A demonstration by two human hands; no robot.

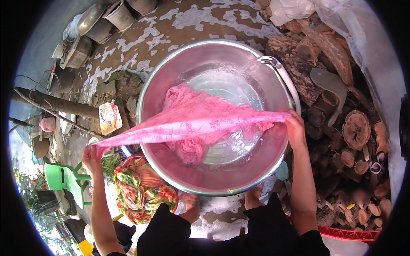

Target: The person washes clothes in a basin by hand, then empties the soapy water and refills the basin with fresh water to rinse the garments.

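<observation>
A thin pink patterned cloth (192,124) is stretched taut between my two hands, across a wide metal basin (217,188). My left hand (92,158) grips one end, out past the basin's left rim. The other end is pinched in my right hand (294,123), above the basin's right rim. The middle of the cloth sags in wet folds into the water (224,76). From a hose with a metal end (272,60), hooked over the right rim, water runs into the basin.
Wet clothes with a bright floral pattern (137,188) fill a red-rimmed tub at lower left. Beyond them are a green plastic chair (64,179) and a Comfort pouch (110,118). Firewood (355,129) is piled on the right. Suds (198,19) lie on the wet ground behind the basin.
</observation>
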